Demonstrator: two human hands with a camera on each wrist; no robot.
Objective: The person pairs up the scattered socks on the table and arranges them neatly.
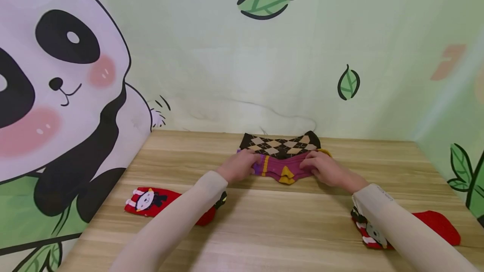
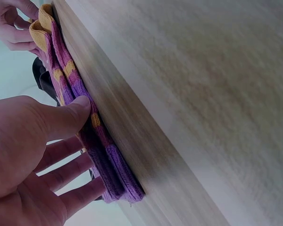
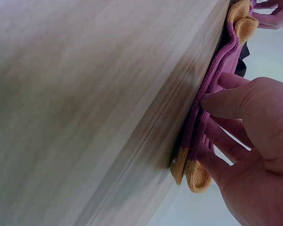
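Pinching the purple socks (image 1: 277,166) two-handed, we spanned their crosswise long axis: left hand (image 1: 239,166) by the cuffs (image 2: 127,188), right hand (image 1: 328,168) nearer the toes (image 3: 199,178).

Purple socks (image 1: 277,166) between two hands on a wooden table (image 1: 283,221)

The left hand (image 1: 239,165) grips the left end of the purple socks; the right hand (image 1: 328,168) grips them toward the right. A yellow band and yellow heel patches show between. Just behind lies a black-and-tan diamond-patterned sock (image 1: 277,146), near the backdrop (image 1: 196,53). To the left, a red sock (image 1: 151,200) with a white animal face is partly hidden by the left sleeve (image 1: 181,221). Another red sock (image 1: 440,225), to the right, is partly hidden by the right sleeve (image 1: 401,217). The backdrop bears a large panda (image 1: 85,77) and green leaves (image 1: 264,4).
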